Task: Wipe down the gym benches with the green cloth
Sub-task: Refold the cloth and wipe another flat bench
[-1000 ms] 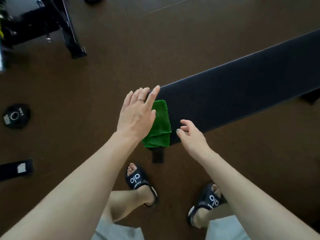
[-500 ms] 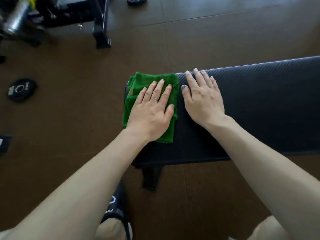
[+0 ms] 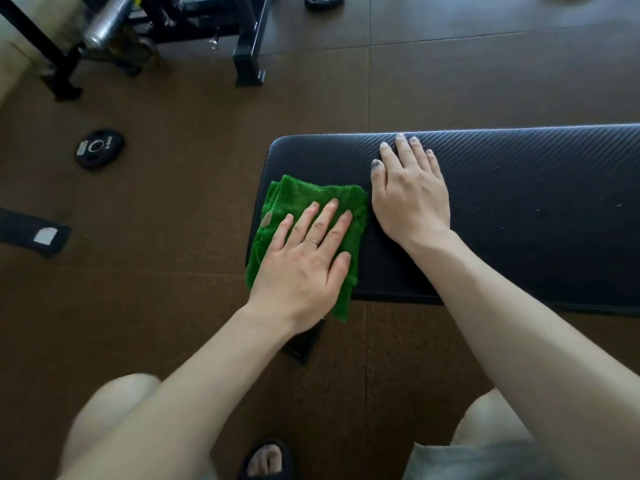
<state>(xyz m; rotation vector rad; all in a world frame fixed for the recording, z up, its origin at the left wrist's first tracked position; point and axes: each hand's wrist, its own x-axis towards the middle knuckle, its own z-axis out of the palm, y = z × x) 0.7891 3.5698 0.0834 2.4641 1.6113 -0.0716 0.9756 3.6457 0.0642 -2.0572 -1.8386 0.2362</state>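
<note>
A black padded gym bench runs from the middle of the view to the right edge. A folded green cloth lies on its left end, hanging slightly over the near-left corner. My left hand presses flat on the cloth with straight fingers. Just to the right of the cloth, my right hand rests flat on the bare pad, fingers straight and pointing away from me.
A small black weight plate lies on the brown floor at left. A black strap with a white label sits at the left edge. Black equipment frames stand at the back left. The bench's foot shows under the pad.
The cloth and my left hand slid toward the near edge of the bench end. My right hand stayed flat on the pad beside them. The view shifted closer over the bench.
</note>
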